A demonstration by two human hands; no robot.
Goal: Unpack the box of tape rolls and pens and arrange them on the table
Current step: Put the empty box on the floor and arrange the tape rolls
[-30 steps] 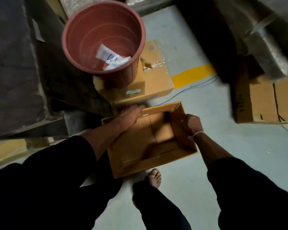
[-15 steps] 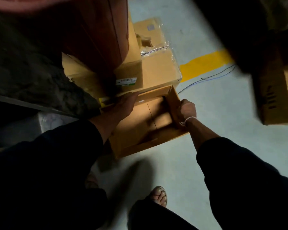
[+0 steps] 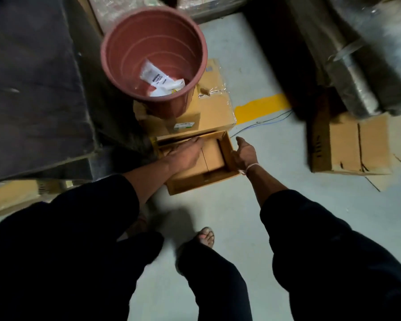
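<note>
An open cardboard box [image 3: 214, 158] sits on the grey floor, its far side against a larger taped carton [image 3: 215, 112]. Only bare cardboard flaps show inside it; no tape rolls or pens are in view. My left hand [image 3: 183, 154] lies flat inside the box, fingers stretched toward the far wall. My right hand [image 3: 244, 154] rests against the outside of the box's right wall, thumb spread away and nothing gripped.
A terracotta plastic pot [image 3: 153, 59] holding white packets stands on the taped carton. A dark slab [image 3: 33, 84] lies to the left. Another carton [image 3: 350, 147] and wrapped rolls [image 3: 368, 66] are at the right. A yellow floor mark [image 3: 262, 107], thin wires and my sandalled foot [image 3: 205, 236] are nearby.
The box has gone down onto the floor against the taped carton. Both hands, which gripped its walls before, have loosened. The camera swung down and back up.
</note>
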